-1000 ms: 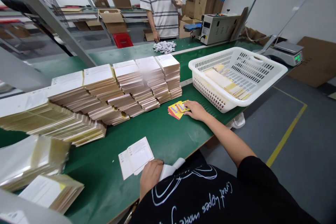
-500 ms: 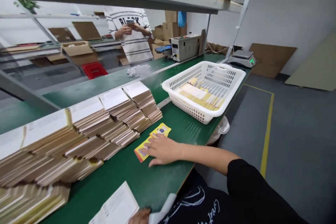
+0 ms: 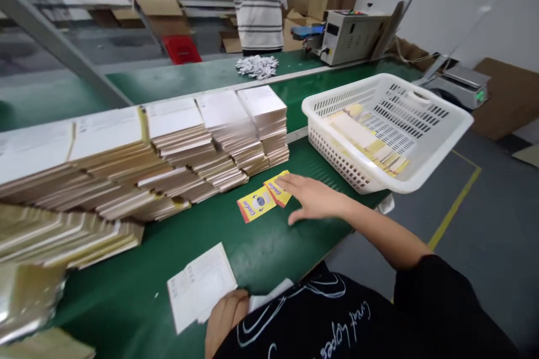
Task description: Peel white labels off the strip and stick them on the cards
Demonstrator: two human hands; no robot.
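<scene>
My right hand (image 3: 311,197) is open, with fingers spread, and its fingertips are at the edge of a yellow printed card (image 3: 278,188). A second yellow card (image 3: 256,203) lies just to the left, on the green table mat (image 3: 269,241). At the bottom, my left hand (image 3: 225,320) grips a white paper strip (image 3: 269,295). It sits against the edge of a white printed leaflet (image 3: 201,286). Long stacks of flat printed cartons (image 3: 177,146) run along the mat, left of the cards.
A white plastic basket (image 3: 349,95) holding pale flat items stands at the table's right edge. Beyond it are a grey machine (image 3: 349,38) and a digital scale (image 3: 458,87). A co-worker (image 3: 257,11) stands across the table behind a pile of white paper scraps (image 3: 256,66).
The yellow cards have spread apart on the mat, and my right hand has moved off them to the right. The co-worker's hands have risen to chest height, and the view has shifted.
</scene>
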